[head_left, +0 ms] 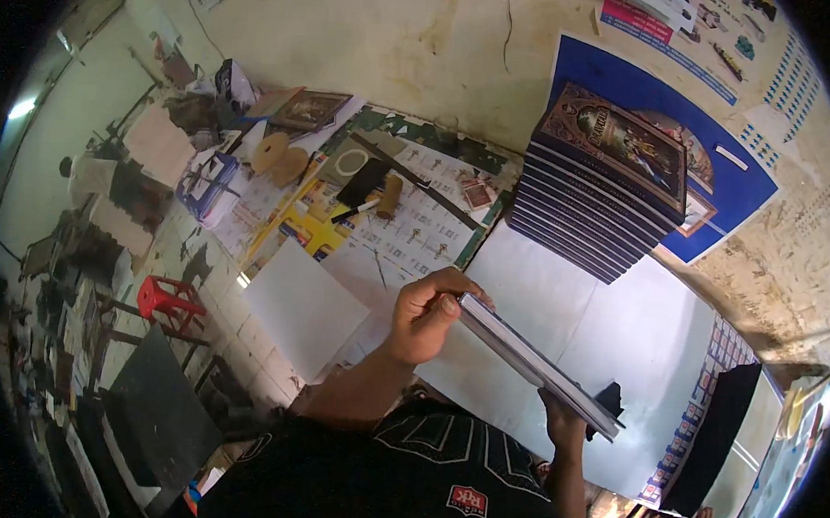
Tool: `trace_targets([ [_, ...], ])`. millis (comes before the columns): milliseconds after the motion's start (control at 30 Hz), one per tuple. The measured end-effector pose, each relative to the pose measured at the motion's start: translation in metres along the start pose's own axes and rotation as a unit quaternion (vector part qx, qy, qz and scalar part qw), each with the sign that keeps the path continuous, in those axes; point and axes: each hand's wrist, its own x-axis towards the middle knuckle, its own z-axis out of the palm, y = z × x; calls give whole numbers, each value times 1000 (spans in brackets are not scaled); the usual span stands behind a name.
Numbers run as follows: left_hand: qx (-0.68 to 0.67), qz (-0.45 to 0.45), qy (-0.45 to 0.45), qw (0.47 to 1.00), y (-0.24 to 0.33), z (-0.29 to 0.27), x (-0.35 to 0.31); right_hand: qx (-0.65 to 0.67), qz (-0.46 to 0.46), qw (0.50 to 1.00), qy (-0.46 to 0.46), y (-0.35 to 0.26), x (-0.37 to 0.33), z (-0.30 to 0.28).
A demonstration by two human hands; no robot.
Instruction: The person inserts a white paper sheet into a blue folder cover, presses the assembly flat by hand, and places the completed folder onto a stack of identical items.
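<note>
A book (540, 366), seen nearly edge-on, slants across in front of my body, above the white table sheet. My left hand (424, 317) grips its upper left end, with the thumb on the near side and the fingers over the top. At its lower right end my right hand (563, 421) holds it from the near side; part of those fingers is hidden behind the book. Beyond it stands a tall stack of thick books (614, 161) with dark, ornate covers. A small black piece (609, 397) shows just past the book's right end.
White sheets (525, 273) cover the table. To the left lie a blank white sheet (307, 301), a marker (355, 210), a cardboard roll (389, 196), a long metal ruler (418, 180) and tape rolls (289, 165). A red stool (168, 299) stands on the floor. Wall posters (720, 50) hang behind.
</note>
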Motion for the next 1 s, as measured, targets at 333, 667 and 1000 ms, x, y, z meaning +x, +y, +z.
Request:
trace_targets([
  [333,104,-75,81,988,-26,7,17,97,101,983,-121,14,8,-33],
  [667,-109,-220,244,938,-61,-10,27,3,80,989,126,-79,100,-72],
  [1000,-51,-285,326,900,-65,-76,-48,178,-154,875,423,-167,231,-116],
])
